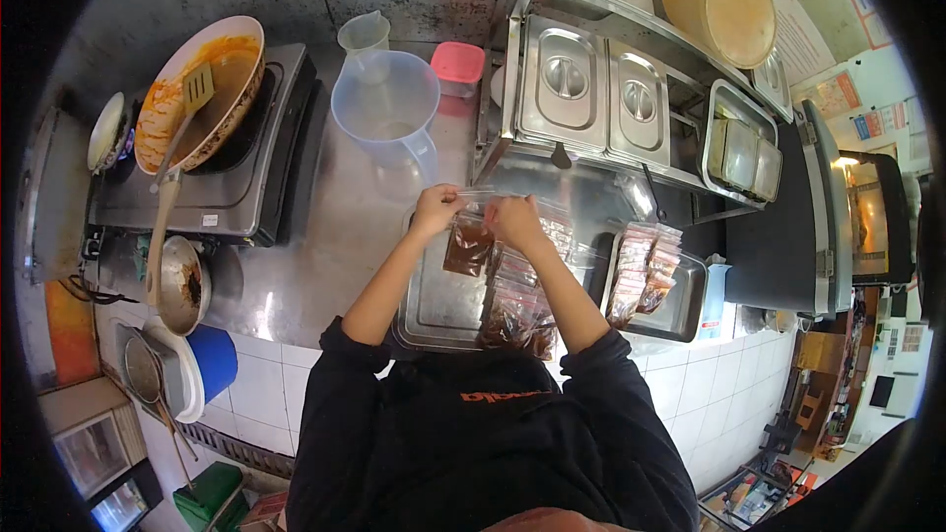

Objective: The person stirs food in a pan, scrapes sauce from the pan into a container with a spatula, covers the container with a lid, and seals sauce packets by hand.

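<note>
pinching the clear top edge of a sauce bag (467,248), my left hand (437,209) has thumb and fingers closed together on the plastic. my right hand (514,222) is at the same edge, fingers bent in and bunched close; the back of the hand covers the tips, so i cannot tell whether they grip. the sauce bag shows brown contents below the clear strip and is over the far part of the metal tray (434,300), from which all positions here are taken. contact between the bag and the metal tray cannot be confirmed.

a pile of filled bags (510,303) lies on the right side of the metal tray, partly covered by my right forearm. to the right of the metal tray, and apart from it, is a second tray (682,323) with rows of filled packets (639,274) inside, overlapping one another. beyond the metal tray is a large clear jug (382,118), upright, with a smaller measuring cup (365,32) behind it and a red-lidded container (458,63) beside it. beyond and left of the metal tray is a stove (236,205); the pan (232,28) on it is streaked orange, with a slotted spatula (198,89) inside. beyond and right, a metal rack (511,79) holds lidded steel containers (565,79).
</note>
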